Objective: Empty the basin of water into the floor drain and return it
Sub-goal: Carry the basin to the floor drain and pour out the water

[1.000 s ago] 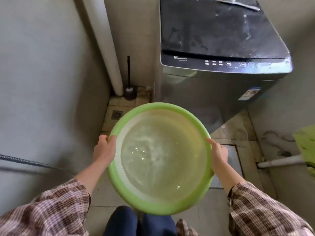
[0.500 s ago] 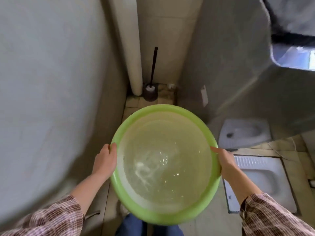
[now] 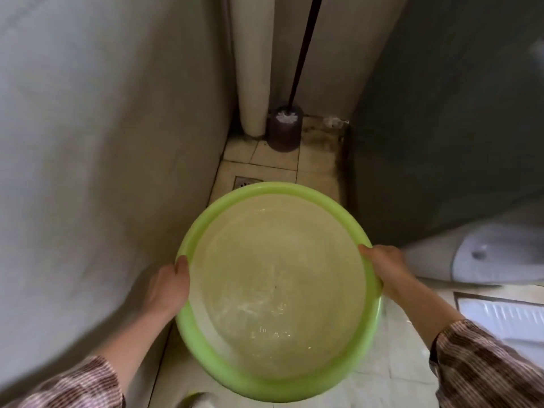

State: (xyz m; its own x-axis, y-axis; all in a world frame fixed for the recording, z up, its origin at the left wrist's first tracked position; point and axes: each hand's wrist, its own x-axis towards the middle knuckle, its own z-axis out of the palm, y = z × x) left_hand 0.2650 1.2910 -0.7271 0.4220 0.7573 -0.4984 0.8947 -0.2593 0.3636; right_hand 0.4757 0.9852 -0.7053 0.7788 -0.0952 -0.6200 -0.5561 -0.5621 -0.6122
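A round light-green basin [image 3: 203, 343] holding clear water fills the middle of the view, held level over the tiled floor. My left hand [image 3: 169, 285] grips its left rim and my right hand [image 3: 384, 266] grips its right rim. The square metal floor drain [image 3: 245, 182] lies in the tiles just beyond the basin's far rim, which hides part of it.
A wall closes in on the left. A white vertical pipe [image 3: 253, 69] and a dark toilet-brush holder [image 3: 284, 129] stand in the far corner. The grey washing machine side [image 3: 441, 128] rises on the right. A white squat toilet [image 3: 497, 316] is set in the floor at right.
I have moved forward and lower into the narrow gap. The basin now sits close to the drain, which has come back into view past its rim. Both hands keep their grip.
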